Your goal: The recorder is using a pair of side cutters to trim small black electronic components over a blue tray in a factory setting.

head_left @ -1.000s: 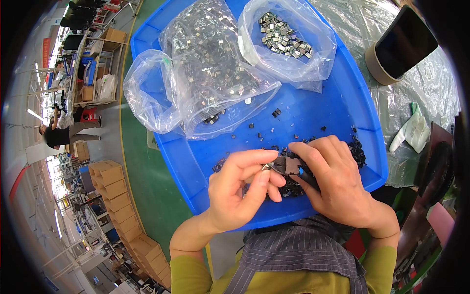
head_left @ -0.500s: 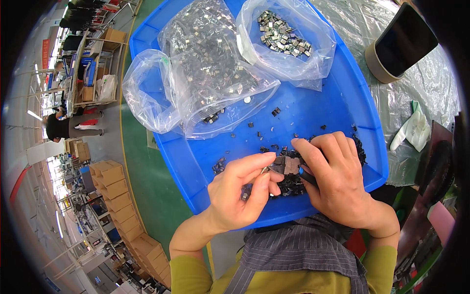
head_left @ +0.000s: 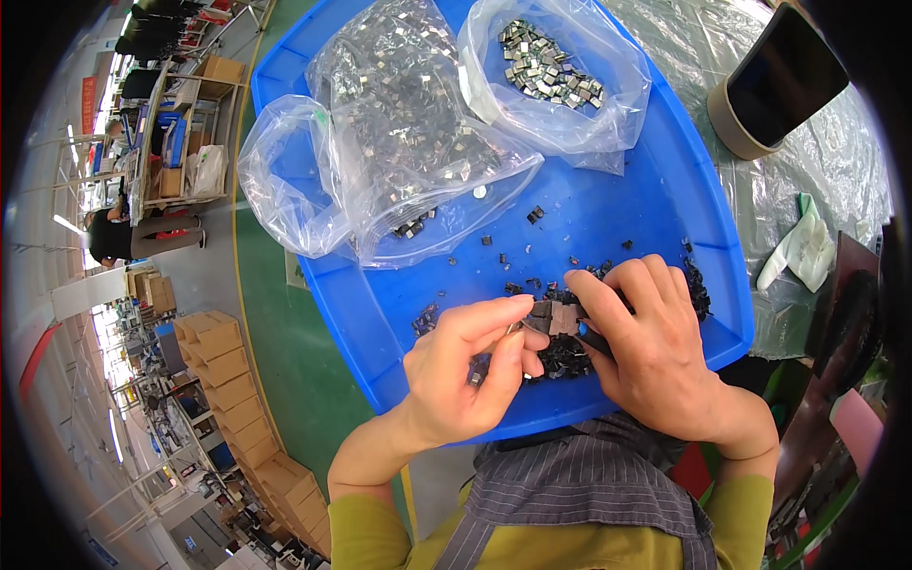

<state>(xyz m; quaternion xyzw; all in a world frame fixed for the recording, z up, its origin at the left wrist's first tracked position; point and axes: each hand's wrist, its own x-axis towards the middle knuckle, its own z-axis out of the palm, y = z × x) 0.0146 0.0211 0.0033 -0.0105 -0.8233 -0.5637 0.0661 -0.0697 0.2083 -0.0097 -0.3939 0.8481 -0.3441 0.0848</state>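
Note:
My left hand [head_left: 456, 370] pinches a small shiny metal piece [head_left: 516, 329] between thumb and forefinger, close to a dark brownish block [head_left: 562, 318]. Curled over from the other side, my right hand [head_left: 655, 351] grips a black handle-like tool [head_left: 597, 340] with a blue band; its forefinger lies along the block. Exactly how the block is held is hidden by the fingers. Under both hands, a heap of small black pieces [head_left: 565, 359] lies in the blue tray [head_left: 627, 211].
A clear bag [head_left: 408, 142] of small parts lies in the tray beside an opened bag [head_left: 608, 133] of metallic squares [head_left: 546, 66]. To the right are a dark-screened device on a round stand [head_left: 746, 123] and a white glove [head_left: 803, 252]. Cardboard boxes [head_left: 228, 380] stand at left.
Both hands keep almost the same place and grip, with only a tiny shift at the right hand. In the background, a person has moved slightly.

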